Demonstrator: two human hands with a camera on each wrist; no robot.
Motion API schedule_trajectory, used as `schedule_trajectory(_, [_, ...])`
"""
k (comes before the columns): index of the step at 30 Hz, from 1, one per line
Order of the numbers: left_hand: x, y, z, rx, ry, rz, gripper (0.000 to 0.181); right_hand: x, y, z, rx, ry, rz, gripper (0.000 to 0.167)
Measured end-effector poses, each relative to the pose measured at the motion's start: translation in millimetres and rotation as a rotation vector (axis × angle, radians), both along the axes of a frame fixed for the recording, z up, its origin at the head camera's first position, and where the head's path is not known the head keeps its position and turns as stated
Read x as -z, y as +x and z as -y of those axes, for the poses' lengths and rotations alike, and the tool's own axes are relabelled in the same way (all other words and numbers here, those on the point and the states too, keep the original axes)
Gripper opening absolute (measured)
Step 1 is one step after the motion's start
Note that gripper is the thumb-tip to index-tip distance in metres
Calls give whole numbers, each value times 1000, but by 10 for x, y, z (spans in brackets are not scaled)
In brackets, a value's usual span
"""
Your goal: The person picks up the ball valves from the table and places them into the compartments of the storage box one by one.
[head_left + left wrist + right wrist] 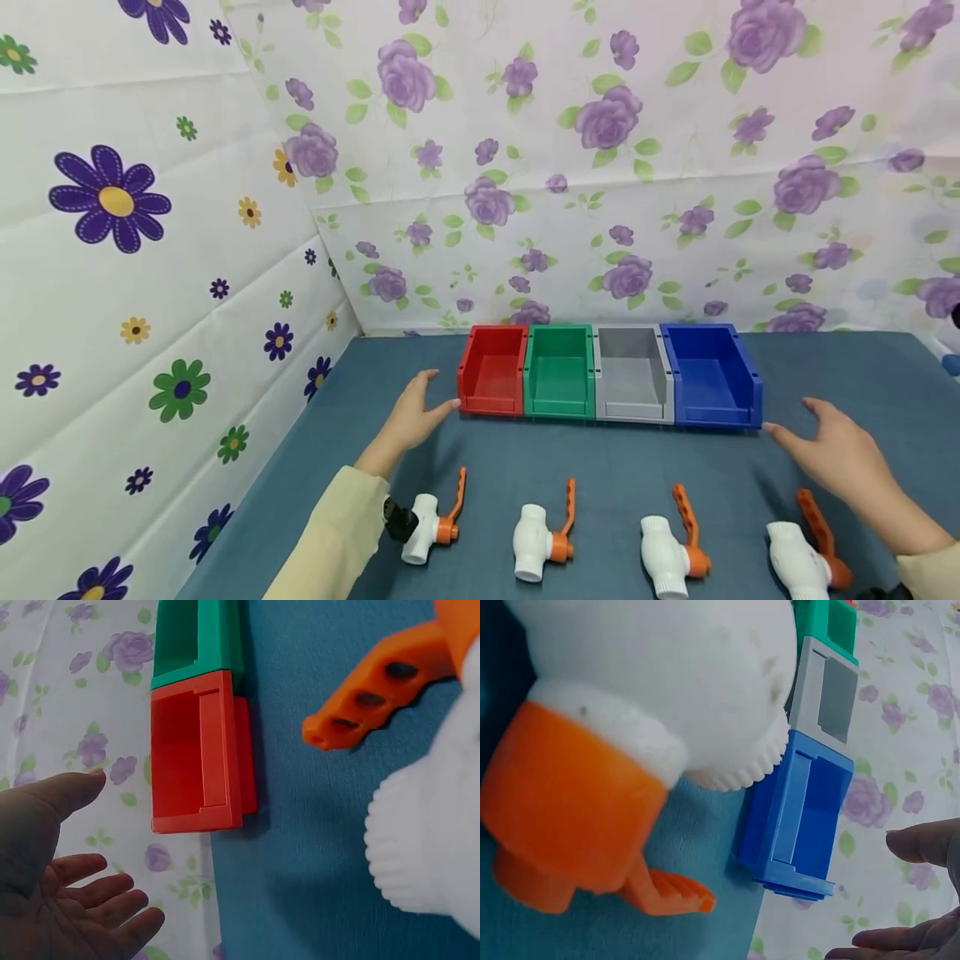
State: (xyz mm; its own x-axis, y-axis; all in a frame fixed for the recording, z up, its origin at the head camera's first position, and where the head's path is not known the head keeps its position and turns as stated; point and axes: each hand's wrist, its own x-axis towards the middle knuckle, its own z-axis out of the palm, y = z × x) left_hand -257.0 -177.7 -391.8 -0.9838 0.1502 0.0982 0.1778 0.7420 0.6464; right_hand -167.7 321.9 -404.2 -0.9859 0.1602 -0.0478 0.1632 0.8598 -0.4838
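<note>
Four bins stand joined in a row at the back: a red bin (491,408), a green bin (560,409), a grey bin (634,411) and a blue bin (717,416). My left hand (412,415), fingers spread and holding nothing, is at the red bin's left side; in the left wrist view the hand (82,877) shows a gap to the red bin (217,750). Beside the blue bin's right side, my right hand (840,446) is also spread and holds nothing. The right wrist view shows that hand (922,900) apart from the blue bin (784,817).
Several white valves with orange handles lie in a row nearer the front: one valve (424,529) by my left sleeve, two valves (531,542) (663,557) in the middle, another valve (797,562) below my right hand. Flowered cloth (555,208) hangs behind the table.
</note>
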Motion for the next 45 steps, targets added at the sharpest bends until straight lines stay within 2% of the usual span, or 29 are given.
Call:
schedule_trajectory(4, [-15, -43, -30, -17, 26, 11, 65, -9, -9, -7, -17, -20, -12, 92])
schedule_trajectory(9, [-48, -85, -67, -27, 6, 13, 65, -18, -23, 36, -20, -50, -49, 84])
schedule_trajectory(16, [-60, -119, -141, -42, 17, 37, 63, 17, -81, 91, -27, -93, -82, 85])
schedule_trajectory(24, [-80, -170, -212, -153, 114, 62, 64, 46, -139, 118, -31, -239, -119, 80])
schedule_trajectory(27, [-72, -201, -236, -164, 118, 61, 64, 42, -160, 98, -24, -271, -118, 80])
schedule_trajectory(33, [-12, -281, -271, -166, 119, 68, 64, 33, -257, 76, -13, -262, -96, 80])
schedule_trajectory(40, [31, -347, -289, -171, 133, 85, 61, 17, -418, 70, -48, -209, -38, 86])
schedule_trajectory(45, [75, -412, -288, -176, 131, 94, 61, 39, -490, 83, -44, -192, -37, 82])
